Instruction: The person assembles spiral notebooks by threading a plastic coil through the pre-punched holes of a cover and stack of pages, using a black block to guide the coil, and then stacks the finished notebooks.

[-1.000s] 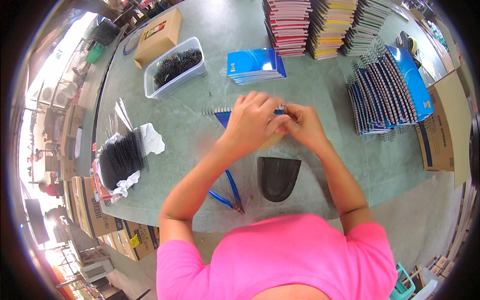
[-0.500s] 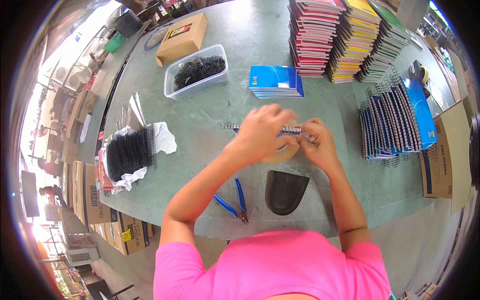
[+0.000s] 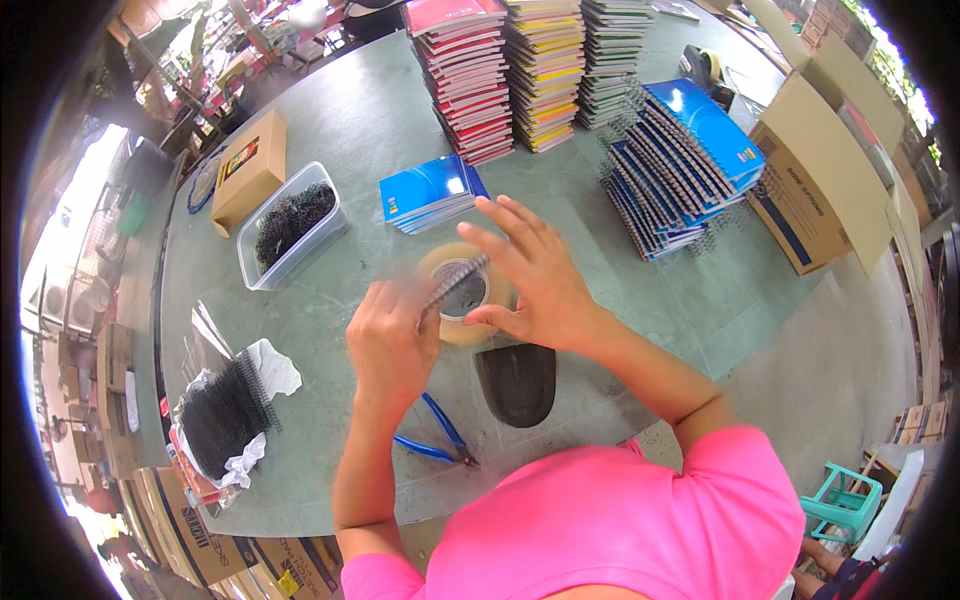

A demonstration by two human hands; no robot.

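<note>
My left hand (image 3: 392, 330) is closed round a thin spiral-bound notebook (image 3: 458, 280), seen nearly edge-on with its wire coil upward; motion smears part of it. Just right of the coil, my right hand (image 3: 537, 268) is open, its fingers spread and nothing in them. Beneath the notebook lies a wide roll of tan tape (image 3: 466, 331). A dark, rounded, shell-like piece (image 3: 517, 386) rests nearer me. Left of that are blue-handled cutting pliers (image 3: 447, 420). Beyond my hands sits a short stack of blue notebooks (image 3: 425, 193).
A clear plastic tub (image 3: 262, 280) holds black coils, beside a brown box (image 3: 262, 160). More coils (image 3: 222, 420) lie on white paper at left. Tall red (image 3: 465, 95), yellow (image 3: 545, 75) and green (image 3: 610, 60) notebook stacks stand behind. Coil-bound blue notebooks (image 3: 665, 180) pile up near an open carton (image 3: 800, 200).
My view has swung to the right, shifting the table leftward. My right hand has come off the notebook's coil end and spread open. The notebook has tilted in my left hand.
</note>
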